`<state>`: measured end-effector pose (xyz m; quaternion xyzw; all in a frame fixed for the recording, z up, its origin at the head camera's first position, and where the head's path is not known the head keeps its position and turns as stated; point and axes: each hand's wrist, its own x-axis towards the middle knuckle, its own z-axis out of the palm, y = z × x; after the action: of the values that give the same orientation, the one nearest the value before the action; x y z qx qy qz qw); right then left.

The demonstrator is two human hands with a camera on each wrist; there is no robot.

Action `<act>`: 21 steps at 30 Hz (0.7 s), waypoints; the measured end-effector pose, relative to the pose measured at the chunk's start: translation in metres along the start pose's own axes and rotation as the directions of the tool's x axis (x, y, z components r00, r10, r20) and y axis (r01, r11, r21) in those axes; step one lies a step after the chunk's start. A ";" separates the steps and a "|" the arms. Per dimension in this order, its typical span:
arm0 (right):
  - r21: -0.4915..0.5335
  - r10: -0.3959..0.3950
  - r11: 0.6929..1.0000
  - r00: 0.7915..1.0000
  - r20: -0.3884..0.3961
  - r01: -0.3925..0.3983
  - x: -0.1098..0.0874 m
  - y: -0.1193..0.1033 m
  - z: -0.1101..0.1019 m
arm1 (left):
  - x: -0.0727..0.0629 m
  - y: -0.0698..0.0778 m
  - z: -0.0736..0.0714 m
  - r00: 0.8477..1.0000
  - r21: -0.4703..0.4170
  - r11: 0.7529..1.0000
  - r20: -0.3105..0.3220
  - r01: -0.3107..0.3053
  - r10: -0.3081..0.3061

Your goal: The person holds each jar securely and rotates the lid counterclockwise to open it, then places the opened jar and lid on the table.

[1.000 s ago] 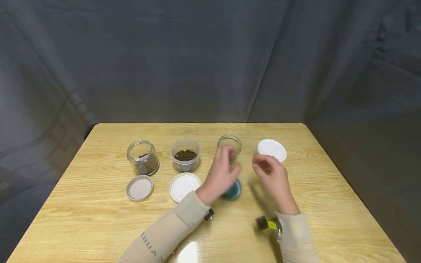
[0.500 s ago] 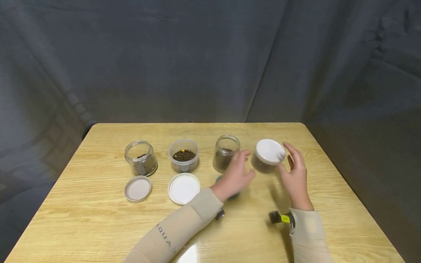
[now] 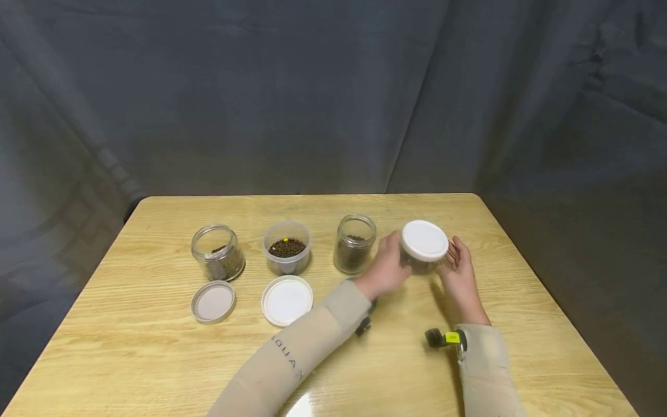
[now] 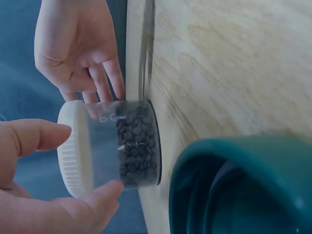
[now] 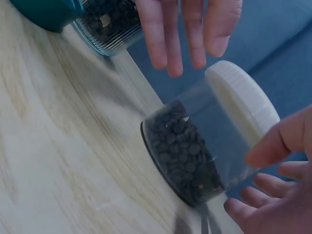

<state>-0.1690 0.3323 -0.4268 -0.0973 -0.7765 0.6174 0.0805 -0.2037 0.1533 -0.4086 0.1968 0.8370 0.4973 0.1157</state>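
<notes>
A clear jar [image 3: 418,267] of dark pellets stands at the right of the row, its white lid [image 3: 425,239] on. My left hand [image 3: 384,267] is at the jar's left side, fingers and thumb spread and fairly straight. Seen from the right wrist, those left fingers [image 5: 171,36] are apart from the jar. Along the jar's right side is my right hand [image 3: 460,282], its thumb [image 5: 273,148] overlapping the wall just below the lid. The right hand's other fingers [image 4: 100,80] extend loosely behind the jar in the left wrist view.
Left of the lidded jar are three uncovered containers of pellets: a glass jar [image 3: 354,248], a plastic tub [image 3: 287,250] and another glass jar [image 3: 221,255]. Two upturned pale lids [image 3: 287,300] lie in front. A teal lid [image 4: 287,153] is mostly hidden by my left arm in the head view.
My left hand has moved right, from the uncovered glass jar to the lidded jar. My right hand has shifted from in front of the lidded jar to its right side, close in.
</notes>
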 end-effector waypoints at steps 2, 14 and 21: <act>0.022 0.029 0.999 0.999 0.036 -0.030 0.003 0.002 0.001 | 0.005 0.000 0.002 0.999 -0.020 0.999 -0.007 0.049 -0.049; -0.002 0.117 0.993 0.988 0.103 -0.118 0.004 0.011 0.001 | 0.029 0.002 0.005 0.975 -0.202 0.958 -0.047 0.203 -0.216; 0.023 0.105 0.994 0.987 0.122 -0.108 0.004 0.014 -0.001 | 0.033 -0.007 0.007 0.983 -0.308 0.937 -0.027 0.165 -0.182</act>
<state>-0.1716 0.3367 -0.4400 -0.1001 -0.7645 0.6368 0.0019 -0.2319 0.1702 -0.4181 0.0883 0.7672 0.6134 0.1651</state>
